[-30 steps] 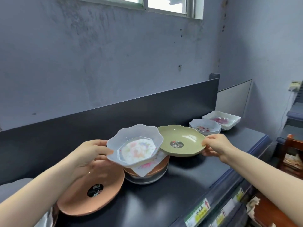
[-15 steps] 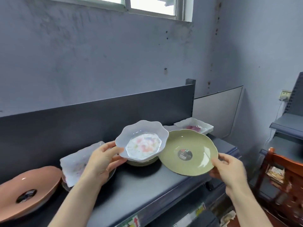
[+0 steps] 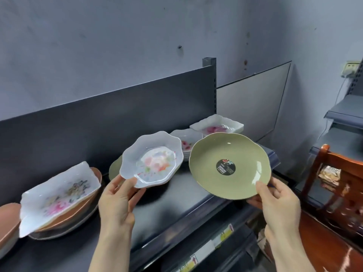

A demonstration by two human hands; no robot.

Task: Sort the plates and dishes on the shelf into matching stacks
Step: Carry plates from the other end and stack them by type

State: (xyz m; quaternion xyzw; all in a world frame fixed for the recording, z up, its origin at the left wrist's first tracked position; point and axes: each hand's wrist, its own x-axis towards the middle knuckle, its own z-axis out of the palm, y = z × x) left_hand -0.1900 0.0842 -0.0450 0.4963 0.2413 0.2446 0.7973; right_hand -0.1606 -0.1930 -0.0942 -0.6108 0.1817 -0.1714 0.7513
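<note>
- Left hand pinched the flowered bowl by its near rim, clear of the shelf.
- Right hand gripped the green plate by its lower edge, tilted above its fingers.
- One dish each, likely bound for separate stacks; similar bowls waited beyond.

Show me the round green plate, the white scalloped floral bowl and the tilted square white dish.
round green plate (image 3: 206,163), head view: surface left of centre.
white scalloped floral bowl (image 3: 152,163), head view: painted centre.
tilted square white dish (image 3: 59,195), head view: painted bottom.
</note>
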